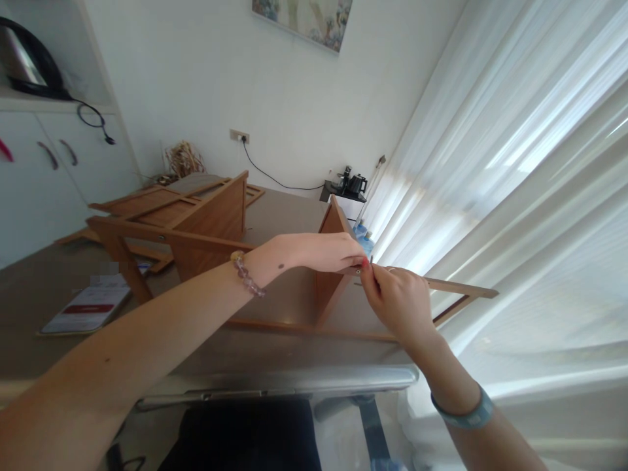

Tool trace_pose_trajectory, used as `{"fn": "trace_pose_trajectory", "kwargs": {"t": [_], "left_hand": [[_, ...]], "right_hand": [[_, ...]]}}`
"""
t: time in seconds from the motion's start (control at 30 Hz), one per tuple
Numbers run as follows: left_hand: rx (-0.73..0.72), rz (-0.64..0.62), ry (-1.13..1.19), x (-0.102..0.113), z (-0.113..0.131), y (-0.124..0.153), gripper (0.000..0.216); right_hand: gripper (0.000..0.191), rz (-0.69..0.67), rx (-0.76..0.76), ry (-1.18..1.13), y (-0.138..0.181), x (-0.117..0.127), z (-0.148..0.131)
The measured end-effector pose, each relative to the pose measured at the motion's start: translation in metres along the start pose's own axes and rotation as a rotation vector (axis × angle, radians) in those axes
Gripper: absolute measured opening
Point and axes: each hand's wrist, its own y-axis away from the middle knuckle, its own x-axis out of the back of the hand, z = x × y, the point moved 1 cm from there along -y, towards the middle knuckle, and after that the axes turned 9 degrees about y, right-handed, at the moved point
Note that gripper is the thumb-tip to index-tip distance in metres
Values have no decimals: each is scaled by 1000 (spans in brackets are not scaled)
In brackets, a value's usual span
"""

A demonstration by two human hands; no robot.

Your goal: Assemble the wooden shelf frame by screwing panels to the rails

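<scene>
A partly assembled wooden frame (210,241) lies on its side on the table, with upright wooden panels between its rails. My left hand (338,252) reaches across it, fingers closed over the top rail beside the middle panel (328,297). Right against those fingertips, my right hand (400,297) is closed in a pinch above the same rail. A thin metal rod (371,260) sticks up at its fingers; most of it is hidden, and it looks like a hex key. Near the fingertips a small round hole or screw head shows in the rail.
Other wooden parts (157,203) lie stacked at the back left. A phone or tablet (88,304) with a lit page rests at the left. Beyond the table are a black kettle set (356,183), blue-capped bottles (364,239) and white curtains (490,163) on the right.
</scene>
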Motion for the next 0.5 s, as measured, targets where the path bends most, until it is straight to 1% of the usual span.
{"fn": "trace_pose_trajectory", "kwargs": {"t": [0.07,0.17,0.27,0.4,0.43,0.5], "left_hand": [[10,2,-14,0,1,0,30],[13,-2,-22,-1,2,0,31],[13,-6,-19,-1,2,0,33],[37,-21,-15,-1,0,0,35],[39,-24,-13,-1,0,1,35],[40,-31,-7,0,0,1,36]], "right_hand": [[49,-12,-28,-70,1,-4,-1],[50,49,-83,-194,4,-5,-2],[51,68,-184,-328,10,-4,2],[48,135,-360,-391,21,-7,14],[47,164,-382,-400,23,-9,16],[44,219,-373,-410,27,-11,19]]}}
